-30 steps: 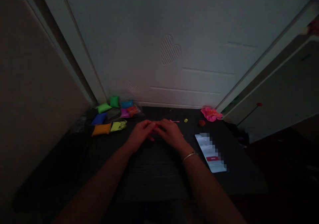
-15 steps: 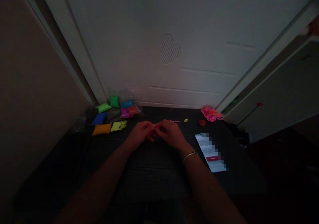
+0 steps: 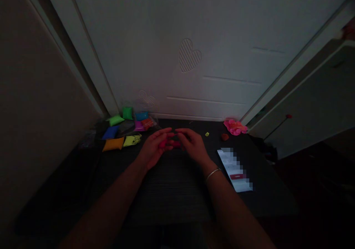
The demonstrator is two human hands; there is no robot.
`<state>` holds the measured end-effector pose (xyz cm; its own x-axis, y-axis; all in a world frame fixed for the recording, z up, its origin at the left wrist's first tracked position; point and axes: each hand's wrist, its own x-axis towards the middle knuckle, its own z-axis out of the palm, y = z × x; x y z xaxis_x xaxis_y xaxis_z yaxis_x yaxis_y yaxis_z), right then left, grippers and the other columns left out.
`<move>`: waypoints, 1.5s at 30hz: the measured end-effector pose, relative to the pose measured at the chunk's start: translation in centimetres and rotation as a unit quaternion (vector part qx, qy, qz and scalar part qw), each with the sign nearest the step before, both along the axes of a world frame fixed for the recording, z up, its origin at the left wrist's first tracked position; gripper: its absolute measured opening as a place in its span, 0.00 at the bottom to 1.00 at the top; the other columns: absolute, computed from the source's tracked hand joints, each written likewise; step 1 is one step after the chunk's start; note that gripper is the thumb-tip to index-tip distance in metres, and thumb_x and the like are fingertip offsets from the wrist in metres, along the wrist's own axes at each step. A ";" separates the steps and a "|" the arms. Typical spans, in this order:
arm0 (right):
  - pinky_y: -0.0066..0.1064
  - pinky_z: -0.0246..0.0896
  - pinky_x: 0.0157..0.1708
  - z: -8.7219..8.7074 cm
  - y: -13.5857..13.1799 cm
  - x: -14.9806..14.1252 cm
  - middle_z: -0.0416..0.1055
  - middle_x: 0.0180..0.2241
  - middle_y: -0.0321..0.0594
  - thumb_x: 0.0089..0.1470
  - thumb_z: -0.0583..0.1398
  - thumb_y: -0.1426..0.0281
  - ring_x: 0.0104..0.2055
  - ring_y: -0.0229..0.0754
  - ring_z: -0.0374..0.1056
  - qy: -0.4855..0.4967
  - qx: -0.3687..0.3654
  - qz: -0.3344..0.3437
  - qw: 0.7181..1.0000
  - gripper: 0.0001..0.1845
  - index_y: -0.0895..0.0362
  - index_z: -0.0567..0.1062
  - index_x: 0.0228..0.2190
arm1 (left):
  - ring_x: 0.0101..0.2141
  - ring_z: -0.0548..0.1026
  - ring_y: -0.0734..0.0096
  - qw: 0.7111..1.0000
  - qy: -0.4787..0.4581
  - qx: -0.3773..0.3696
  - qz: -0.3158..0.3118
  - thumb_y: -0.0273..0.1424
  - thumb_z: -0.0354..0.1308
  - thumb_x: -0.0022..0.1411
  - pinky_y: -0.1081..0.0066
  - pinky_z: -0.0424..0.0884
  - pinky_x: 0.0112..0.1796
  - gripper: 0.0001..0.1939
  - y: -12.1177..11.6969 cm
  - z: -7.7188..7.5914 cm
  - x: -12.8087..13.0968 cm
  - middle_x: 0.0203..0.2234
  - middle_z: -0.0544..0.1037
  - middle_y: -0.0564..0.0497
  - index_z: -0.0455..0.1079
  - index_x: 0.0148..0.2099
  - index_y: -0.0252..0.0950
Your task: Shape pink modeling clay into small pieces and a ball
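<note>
A small red-pink lump, apparently modelling clay (image 3: 175,144), is between my two hands over the dark tabletop. My left hand (image 3: 155,147) keeps it against its palm and fingers, with the upper fingers stretched toward the right. Facing it, my right hand (image 3: 192,145) has its fingers loosely bent and the thumb apart from the forefinger. The right fingertips are close to the lump's right end; dim light hides whether they touch it. A bracelet circles my right wrist.
Coloured clay packets, including an orange one (image 3: 113,144) and a blue one (image 3: 111,132), lie at the left. To the right are a lit phone (image 3: 231,169), a yellow bit (image 3: 207,134), a reddish-brown lump (image 3: 224,137) and a pink flower-like piece (image 3: 235,126). A white panel (image 3: 188,86) rises behind.
My fingers have spread from a close pinch around the red lump, and more of it shows. The hands have parted slightly. The thin pink stick behind my right hand is out of sight.
</note>
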<state>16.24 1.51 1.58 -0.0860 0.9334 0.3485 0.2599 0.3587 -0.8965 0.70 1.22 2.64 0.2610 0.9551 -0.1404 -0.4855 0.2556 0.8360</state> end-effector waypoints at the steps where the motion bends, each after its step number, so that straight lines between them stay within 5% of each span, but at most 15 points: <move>1: 0.22 0.61 0.19 0.0 0.0 -0.1 0.71 0.32 0.38 0.51 0.55 0.64 0.24 0.32 0.66 -0.004 -0.002 0.011 1.000 0.13 0.55 0.72 0.38 | 0.24 0.71 0.78 1.000 -0.009 -0.002 0.011 0.25 0.55 0.53 0.75 0.71 0.25 0.13 0.0 0.0 0.0 0.30 0.73 0.52 0.68 0.43 0.34; 5: 0.22 0.62 0.19 0.0 -0.3 -0.4 0.71 0.32 0.38 0.52 0.55 0.64 0.26 0.33 0.68 0.012 -0.033 0.038 0.999 0.14 0.54 0.72 0.39 | 0.22 0.67 0.79 0.999 -0.004 0.002 0.038 0.31 0.52 0.56 0.72 0.70 0.26 0.11 0.0 0.0 0.2 0.24 0.69 0.54 0.69 0.40 0.33; 10: 0.21 0.61 0.17 0.3 -0.4 -0.6 0.72 0.28 0.35 0.50 0.56 0.64 0.23 0.32 0.68 0.070 -0.065 0.058 0.994 0.14 0.55 0.71 0.39 | 0.29 0.68 0.79 0.995 0.061 0.049 0.056 0.25 0.56 0.50 0.76 0.66 0.32 0.14 0.0 -0.7 0.8 0.29 0.70 0.54 0.67 0.42 0.35; 16: 0.21 0.60 0.16 0.8 -0.4 -0.7 0.72 0.29 0.35 0.49 0.58 0.63 0.21 0.31 0.66 0.166 -0.083 0.040 0.982 0.14 0.56 0.70 0.37 | 0.39 0.71 0.72 0.995 0.031 0.056 0.079 0.26 0.57 0.50 0.72 0.67 0.38 0.22 0.2 -0.6 0.7 0.38 0.69 0.50 0.62 0.49 0.37; 22: 0.22 0.59 0.17 0.6 -0.4 -0.7 0.71 0.23 0.34 0.46 0.60 0.62 0.22 0.34 0.67 0.106 -0.078 0.041 0.990 0.12 0.56 0.71 0.32 | 0.29 0.73 0.68 0.970 0.211 0.113 0.046 0.39 0.58 0.49 0.77 0.66 0.18 0.18 0.1 -0.7 0.6 0.30 0.72 0.48 0.66 0.41 0.33; 26: 0.23 0.60 0.20 0.4 -0.4 -0.7 0.73 0.25 0.36 0.44 0.61 0.61 0.26 0.37 0.69 0.057 -0.078 0.046 0.994 0.13 0.56 0.72 0.32 | 0.26 0.72 0.72 0.966 0.212 0.142 0.047 0.40 0.56 0.51 0.77 0.65 0.19 0.19 0.2 -0.9 0.7 0.31 0.74 0.49 0.66 0.43 0.34; 31: 0.23 0.58 0.18 0.8 -0.6 -0.5 0.68 0.20 0.32 0.45 0.60 0.62 0.19 0.31 0.62 0.057 -0.026 -0.010 0.998 0.12 0.57 0.73 0.29 | 0.22 0.70 0.74 0.961 0.228 0.106 0.116 0.44 0.53 0.53 0.77 0.61 0.19 0.19 0.6 -1.2 0.3 0.26 0.74 0.50 0.67 0.39 0.33; 34: 0.23 0.56 0.18 0.9 -0.6 -0.3 0.66 0.19 0.31 0.46 0.59 0.62 0.18 0.30 0.60 0.103 0.015 -0.063 0.993 0.11 0.56 0.72 0.29 | 0.25 0.71 0.70 0.920 0.317 0.141 0.179 0.44 0.55 0.51 0.73 0.64 0.26 0.17 0.7 -1.5 -0.1 0.25 0.74 0.51 0.69 0.37 0.36; 37: 0.24 0.56 0.18 0.9 -0.6 -0.1 0.65 0.19 0.31 0.49 0.57 0.61 0.18 0.31 0.60 0.152 0.045 -0.106 0.982 0.11 0.56 0.71 0.29 | 0.36 0.72 0.61 0.865 0.414 0.224 0.176 0.41 0.59 0.48 0.65 0.63 0.40 0.13 0.7 -2.1 -0.3 0.30 0.76 0.50 0.71 0.36 0.41; 40: 0.24 0.56 0.17 0.9 -0.4 0.0 0.65 0.20 0.31 0.50 0.56 0.61 0.17 0.30 0.60 0.191 0.056 -0.128 0.972 0.11 0.56 0.70 0.30 | 0.49 0.64 0.54 0.820 0.482 0.280 0.127 0.38 0.61 0.47 0.57 0.48 0.52 0.09 0.9 -2.9 -0.3 0.36 0.76 0.49 0.72 0.34 0.43; 45: 0.24 0.59 0.19 0.9 -0.2 -0.2 0.69 0.27 0.34 0.49 0.57 0.63 0.20 0.30 0.62 0.223 0.035 -0.097 0.969 0.12 0.55 0.70 0.36 | 0.56 0.55 0.49 0.781 0.533 0.312 0.091 0.40 0.60 0.47 0.50 0.33 0.54 0.10 1.0 -3.8 -0.4 0.44 0.74 0.48 0.72 0.34 0.44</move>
